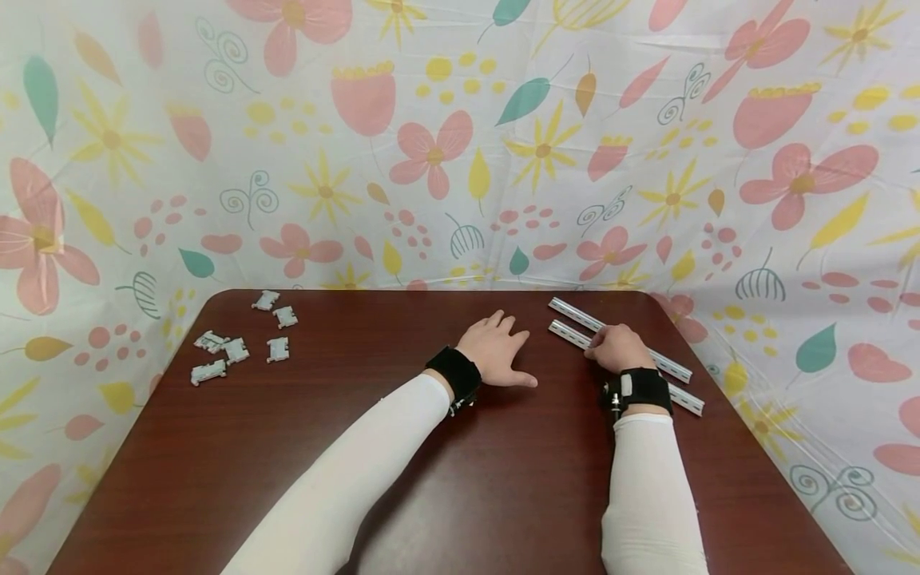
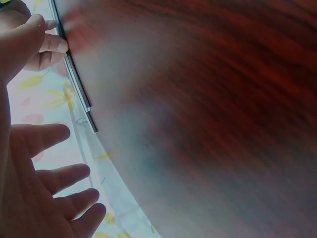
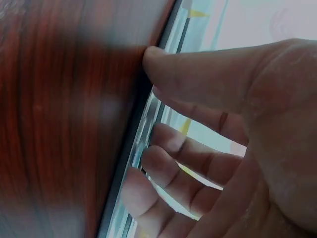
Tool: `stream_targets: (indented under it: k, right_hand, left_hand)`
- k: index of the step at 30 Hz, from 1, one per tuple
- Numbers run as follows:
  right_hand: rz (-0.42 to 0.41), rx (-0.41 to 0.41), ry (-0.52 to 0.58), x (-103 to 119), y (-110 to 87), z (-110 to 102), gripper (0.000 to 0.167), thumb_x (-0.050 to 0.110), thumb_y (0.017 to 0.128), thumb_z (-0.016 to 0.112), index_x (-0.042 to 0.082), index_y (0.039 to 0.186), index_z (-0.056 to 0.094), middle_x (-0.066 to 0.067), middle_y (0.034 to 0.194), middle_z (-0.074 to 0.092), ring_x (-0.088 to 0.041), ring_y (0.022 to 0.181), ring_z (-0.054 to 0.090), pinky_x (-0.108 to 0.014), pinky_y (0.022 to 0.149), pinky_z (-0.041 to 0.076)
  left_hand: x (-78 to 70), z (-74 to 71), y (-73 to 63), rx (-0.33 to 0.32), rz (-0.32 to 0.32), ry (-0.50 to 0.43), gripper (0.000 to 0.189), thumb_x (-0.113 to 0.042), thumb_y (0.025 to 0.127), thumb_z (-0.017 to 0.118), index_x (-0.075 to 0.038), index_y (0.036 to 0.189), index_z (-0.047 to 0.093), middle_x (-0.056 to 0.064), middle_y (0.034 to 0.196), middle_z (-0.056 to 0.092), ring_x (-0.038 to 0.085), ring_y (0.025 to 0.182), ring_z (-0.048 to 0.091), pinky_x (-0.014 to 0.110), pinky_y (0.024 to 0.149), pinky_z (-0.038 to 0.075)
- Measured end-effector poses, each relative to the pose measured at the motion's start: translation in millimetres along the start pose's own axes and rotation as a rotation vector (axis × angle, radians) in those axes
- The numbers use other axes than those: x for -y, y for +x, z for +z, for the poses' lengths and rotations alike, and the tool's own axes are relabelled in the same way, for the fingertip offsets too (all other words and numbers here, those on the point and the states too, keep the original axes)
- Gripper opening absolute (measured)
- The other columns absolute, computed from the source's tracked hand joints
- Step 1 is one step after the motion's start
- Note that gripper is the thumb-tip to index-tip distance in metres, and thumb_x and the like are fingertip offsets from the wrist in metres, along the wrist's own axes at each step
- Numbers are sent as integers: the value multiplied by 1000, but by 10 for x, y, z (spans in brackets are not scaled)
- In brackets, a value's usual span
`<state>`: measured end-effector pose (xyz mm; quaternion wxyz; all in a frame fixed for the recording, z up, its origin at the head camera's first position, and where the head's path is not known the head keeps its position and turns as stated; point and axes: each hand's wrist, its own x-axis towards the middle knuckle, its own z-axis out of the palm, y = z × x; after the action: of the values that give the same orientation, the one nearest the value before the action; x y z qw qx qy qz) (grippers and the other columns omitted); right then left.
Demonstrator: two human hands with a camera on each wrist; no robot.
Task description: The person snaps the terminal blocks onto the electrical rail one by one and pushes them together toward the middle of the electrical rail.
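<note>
Two silver slotted DIN rails lie side by side, slanting across the table's right part: the nearer DIN rail [image 1: 568,334] and the farther DIN rail [image 1: 573,312]. My right hand [image 1: 620,348] is over their middle, covering part of both, and pinches the nearer rail between thumb and fingers. In the right wrist view the thumb [image 3: 163,64] is on the rail's near side, with the other fingers curled on the far side. My left hand [image 1: 494,351] is left of the rails, palm down, fingers spread, holding nothing. In the left wrist view its fingers [image 2: 64,178] are extended.
Several small grey terminal blocks [image 1: 278,349] lie scattered at the table's far left. The dark brown table [image 1: 503,479] has rounded back corners. A flower-printed curtain [image 1: 431,160] hangs behind it and along both sides.
</note>
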<state>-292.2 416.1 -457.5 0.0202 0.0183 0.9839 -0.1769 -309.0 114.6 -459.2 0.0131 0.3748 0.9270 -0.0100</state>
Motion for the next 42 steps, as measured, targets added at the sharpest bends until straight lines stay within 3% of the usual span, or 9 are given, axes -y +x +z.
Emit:
stream_targets:
  k: [2, 9, 21, 28, 35, 42]
  right_hand:
    - [2, 5, 20, 3, 22, 7, 29, 24, 99, 81, -2, 111, 75, -21, 105, 74, -39, 91, 66, -58, 86, 55]
    - [7, 56, 37, 48, 40, 16, 48, 25, 100, 80, -8, 134, 72, -32, 131, 72, -46, 112, 68, -63, 99, 54]
    - [-99, 92, 78, 197, 60, 69, 43, 28, 100, 80, -4, 129, 76, -22, 119, 76, -37, 103, 70, -57, 94, 57]
    - [-169, 84, 56, 396, 109, 177, 37, 25, 98, 81, -1, 124, 78, -16, 110, 77, -32, 96, 70, -55, 90, 57]
    - [-258, 88, 4, 656, 164, 307, 33, 24, 98, 82, 2, 122, 79, -14, 112, 76, -31, 99, 70, -56, 93, 57]
    - [-334, 87, -28, 868, 129, 412, 28, 24, 99, 82, 7, 121, 80, -12, 115, 70, -29, 101, 66, -53, 94, 57]
  left_hand:
    - [2, -3, -8, -2, 0, 1, 103, -90, 96, 54, -24, 174, 42, 15, 178, 35, 37, 168, 25, 47, 134, 27]
    - [32, 22, -21, 15, -6, -1, 103, -90, 96, 53, -24, 174, 42, 16, 179, 35, 37, 168, 25, 47, 134, 26]
    - [105, 15, -88, 22, -60, -39, 102, -86, 98, 57, -21, 175, 40, 16, 178, 36, 36, 166, 30, 46, 132, 30]
    - [204, 110, -44, 50, -103, -54, 95, -77, 104, 59, -18, 176, 37, 13, 179, 35, 34, 165, 33, 45, 131, 33]
    - [276, 95, -117, 51, -184, -54, 87, -67, 108, 62, -15, 174, 40, 11, 175, 42, 32, 158, 43, 45, 125, 42]
    - [350, 116, -143, 35, -180, -60, 82, -64, 110, 60, -12, 171, 44, 10, 172, 47, 31, 155, 46, 44, 123, 44]
